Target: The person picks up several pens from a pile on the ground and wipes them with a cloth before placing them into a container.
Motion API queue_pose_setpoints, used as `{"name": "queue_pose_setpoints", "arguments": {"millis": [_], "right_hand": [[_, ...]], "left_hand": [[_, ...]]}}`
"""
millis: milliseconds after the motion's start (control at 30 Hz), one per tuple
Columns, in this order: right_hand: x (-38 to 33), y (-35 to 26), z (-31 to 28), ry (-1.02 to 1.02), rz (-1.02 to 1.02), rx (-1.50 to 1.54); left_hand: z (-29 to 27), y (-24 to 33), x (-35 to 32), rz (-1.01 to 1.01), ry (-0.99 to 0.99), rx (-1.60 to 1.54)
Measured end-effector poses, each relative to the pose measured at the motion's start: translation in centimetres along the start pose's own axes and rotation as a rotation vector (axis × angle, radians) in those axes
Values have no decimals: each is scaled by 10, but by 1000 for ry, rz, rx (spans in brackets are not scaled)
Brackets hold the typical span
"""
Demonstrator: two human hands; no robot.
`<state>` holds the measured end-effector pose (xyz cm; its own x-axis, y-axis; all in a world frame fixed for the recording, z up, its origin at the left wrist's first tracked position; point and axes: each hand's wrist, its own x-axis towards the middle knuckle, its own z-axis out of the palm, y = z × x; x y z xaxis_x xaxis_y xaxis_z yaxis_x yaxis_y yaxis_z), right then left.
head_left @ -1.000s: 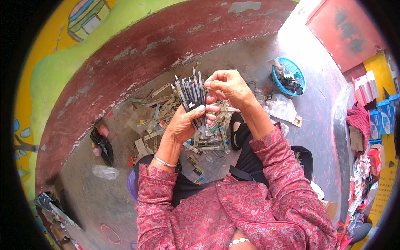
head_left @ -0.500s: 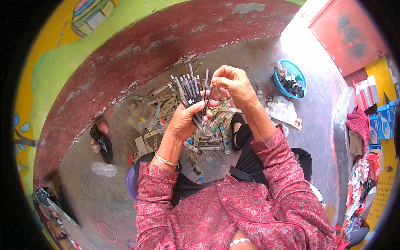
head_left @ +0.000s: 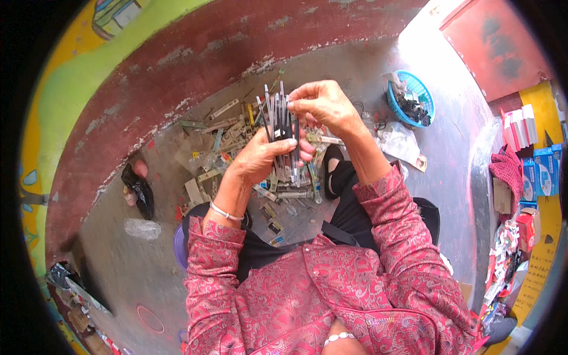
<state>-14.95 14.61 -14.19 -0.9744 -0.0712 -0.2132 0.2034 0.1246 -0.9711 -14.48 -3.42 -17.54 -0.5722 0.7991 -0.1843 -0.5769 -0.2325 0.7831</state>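
My left hand (head_left: 257,157) is wrapped round an upright bundle of thin dark sticks with pale ends that look like pen refills (head_left: 278,121). Its thumb presses across the front of the bundle, and some fingers show on the far side. At the bundle's upper right, my right hand (head_left: 330,107) pinches the top of one refill between thumb and fingertips. Below both hands, a loose heap of slim clear packets and strips (head_left: 208,176) lies on the floor, partly hidden by my left hand and the bundle.
A blue basket (head_left: 431,97) with dark scraps stands at the far right, near a crumpled clear bag (head_left: 395,142). On the left lie a black plastic bag (head_left: 142,198) and a clear one (head_left: 142,229). Blue boxes (head_left: 545,173) line the right wall.
My right hand has moved left and slightly up, to the bundle's top. The refills, fanned out before, now stand closer together and more upright in my left hand.
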Motion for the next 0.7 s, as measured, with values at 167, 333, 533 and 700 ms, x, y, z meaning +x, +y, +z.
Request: {"name": "queue_pose_setpoints", "arguments": {"millis": [167, 333, 533, 700], "right_hand": [[1, -3, -4, -23, 88, 181], [2, -1, -9, -64, 88, 283], [0, 2, -10, -65, 18, 218], [-3, -4, -12, -82, -71, 257]], "left_hand": [[-2, 2, -2, -32, -6, -133], [-2, 4, -2, -35, 85, -354], [-4, 2, 2, -17, 126, -320], [-15, -2, 2, 32, 168, -474]]}}
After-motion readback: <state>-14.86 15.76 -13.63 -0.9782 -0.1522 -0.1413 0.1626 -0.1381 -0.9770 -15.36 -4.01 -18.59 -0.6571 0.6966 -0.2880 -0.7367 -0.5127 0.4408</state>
